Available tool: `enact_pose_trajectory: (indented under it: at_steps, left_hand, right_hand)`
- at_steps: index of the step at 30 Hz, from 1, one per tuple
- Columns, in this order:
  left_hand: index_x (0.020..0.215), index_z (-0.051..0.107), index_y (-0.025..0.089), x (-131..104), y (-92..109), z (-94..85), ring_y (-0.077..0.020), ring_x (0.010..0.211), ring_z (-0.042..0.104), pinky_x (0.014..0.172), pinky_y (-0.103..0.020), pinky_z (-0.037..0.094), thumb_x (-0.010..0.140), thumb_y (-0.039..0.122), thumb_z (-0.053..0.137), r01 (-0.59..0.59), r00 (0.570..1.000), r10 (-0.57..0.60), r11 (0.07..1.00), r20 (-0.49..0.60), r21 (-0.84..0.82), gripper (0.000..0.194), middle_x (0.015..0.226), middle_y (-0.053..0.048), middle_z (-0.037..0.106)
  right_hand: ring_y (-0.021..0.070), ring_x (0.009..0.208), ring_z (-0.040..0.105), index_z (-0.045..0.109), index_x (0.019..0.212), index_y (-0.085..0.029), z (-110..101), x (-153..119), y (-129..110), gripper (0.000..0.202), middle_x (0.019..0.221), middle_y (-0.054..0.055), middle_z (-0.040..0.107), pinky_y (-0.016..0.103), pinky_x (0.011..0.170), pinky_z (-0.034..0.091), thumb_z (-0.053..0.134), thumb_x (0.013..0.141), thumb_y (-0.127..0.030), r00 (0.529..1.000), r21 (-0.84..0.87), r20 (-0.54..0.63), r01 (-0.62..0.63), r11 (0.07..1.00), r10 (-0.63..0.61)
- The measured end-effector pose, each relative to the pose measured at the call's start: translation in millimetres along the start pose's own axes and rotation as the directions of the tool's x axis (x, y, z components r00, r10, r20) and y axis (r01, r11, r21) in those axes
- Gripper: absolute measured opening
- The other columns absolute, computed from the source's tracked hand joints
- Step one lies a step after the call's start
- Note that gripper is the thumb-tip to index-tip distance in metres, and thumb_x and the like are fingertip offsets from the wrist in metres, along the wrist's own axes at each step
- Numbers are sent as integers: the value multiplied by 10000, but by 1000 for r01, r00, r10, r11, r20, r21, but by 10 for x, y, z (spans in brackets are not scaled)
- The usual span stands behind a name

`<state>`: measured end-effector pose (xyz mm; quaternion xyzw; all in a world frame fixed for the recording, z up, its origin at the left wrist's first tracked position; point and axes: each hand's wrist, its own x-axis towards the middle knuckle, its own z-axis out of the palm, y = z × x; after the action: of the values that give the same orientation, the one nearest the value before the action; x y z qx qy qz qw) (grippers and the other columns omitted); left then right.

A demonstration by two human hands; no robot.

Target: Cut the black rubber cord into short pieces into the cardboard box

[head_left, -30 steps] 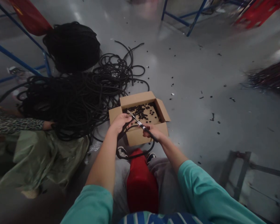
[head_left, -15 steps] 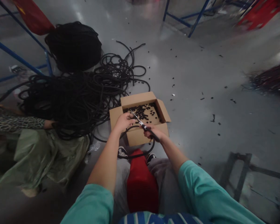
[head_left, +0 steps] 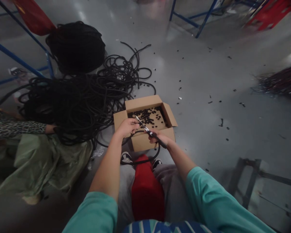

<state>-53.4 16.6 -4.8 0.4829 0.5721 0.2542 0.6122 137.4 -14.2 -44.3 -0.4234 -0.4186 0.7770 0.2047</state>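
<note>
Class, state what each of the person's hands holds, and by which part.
Right hand: scissors, by the dark handles. Left hand: apparently black cord, but the gripped part is hidden.

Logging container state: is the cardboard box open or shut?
Open: the cardboard box has its flaps spread outward, and small black pieces show inside on its bottom.

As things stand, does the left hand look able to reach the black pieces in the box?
Probably yes: the box is open on top, and the left hand hangs near the pieces. It may be holding cord, though, with the scissors close by.
</note>
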Motion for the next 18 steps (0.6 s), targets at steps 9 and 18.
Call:
enact_pose_trajectory:
  at_steps: [9,18]
  left_hand:
    - [652,561,104,-23,25,-67,-39,350,406,381,-187,288,615,180,619,-35,999,35,999,8,-15,102,511,18,533]
    - [708,536,131,60,-47,-32,-64,418,448,442,-192,336,607,219,602,-80,992,85,995,-95,55,149,485,44,507]
  right_hand:
    - [43,373,334,560,968,-140,63,-34,-46,534,454,-95,441,182,373,221,560,434,-130,998,6,-37,-47,999,47]
    - [35,331,278,559,1003,-136,124,15,-28,573,396,-114,390,182,358,175,537,431,-125,988,35,-142,-48,998,53]
